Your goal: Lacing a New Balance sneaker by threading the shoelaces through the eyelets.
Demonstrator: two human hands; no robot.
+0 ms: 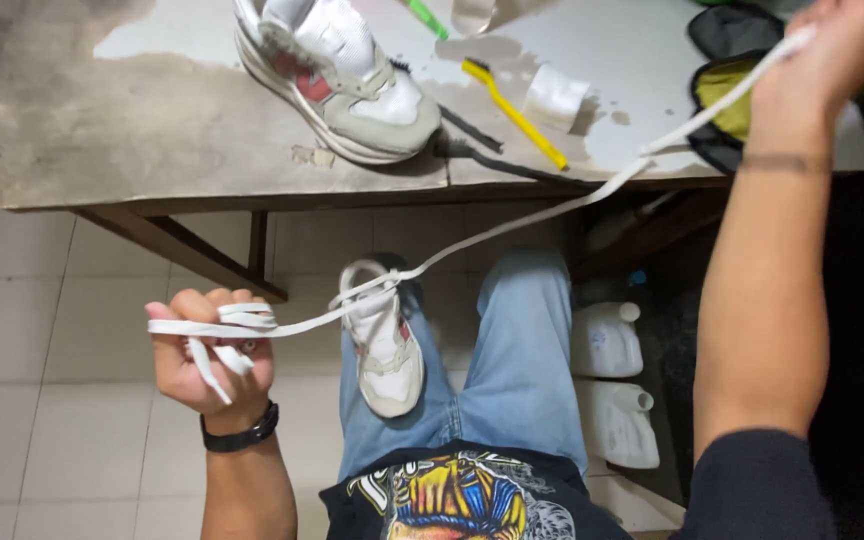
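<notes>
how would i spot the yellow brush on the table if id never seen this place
Start at the worn grey table at the top of the view, where a white and grey sneaker sits. Right of that shoe lies the yellow brush, pointing diagonally. It is the only yellow, long-handled tool there, beside a white roll.

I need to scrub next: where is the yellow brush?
The yellow brush lies on the table, upper middle of the head view, between the sneaker and a white tape roll.
</notes>
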